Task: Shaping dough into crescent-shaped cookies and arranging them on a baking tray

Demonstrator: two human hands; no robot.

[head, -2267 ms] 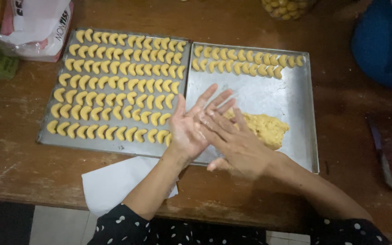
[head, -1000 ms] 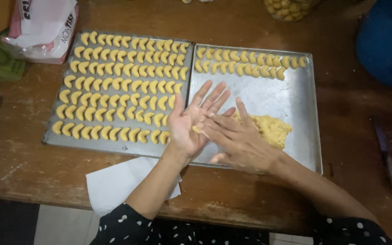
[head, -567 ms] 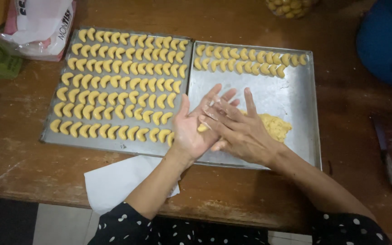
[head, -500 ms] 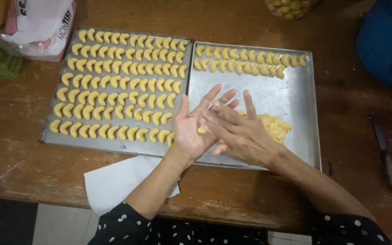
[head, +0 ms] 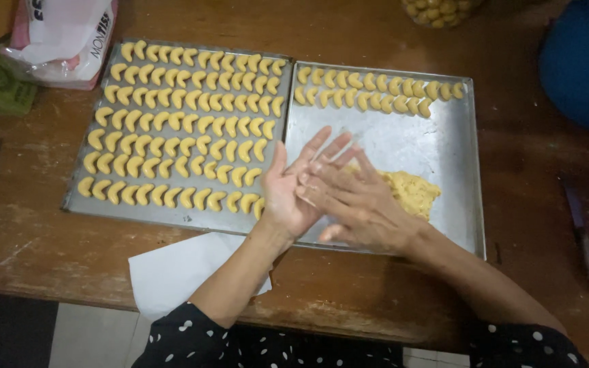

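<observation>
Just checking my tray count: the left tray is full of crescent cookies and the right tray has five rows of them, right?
Not quite. In the head view the left tray is full of crescent cookies, but the right tray has only two rows along its top edge, plus a lump of dough.

Trays (head: 444,157) under the hands: dull grey metal, smooth, faintly scuffed.
Dough (head: 414,193) just right of the right hand (head: 359,204): yellow, crumbly, matt.
Crescents (head: 185,123) left of the left hand (head: 294,187): smooth, matt.
Table (head: 35,238): worn brown wood, scratched.
Paper (head: 178,272) under the left forearm: white, matt.
Bag (head: 69,34) far left: glossy plastic.
</observation>
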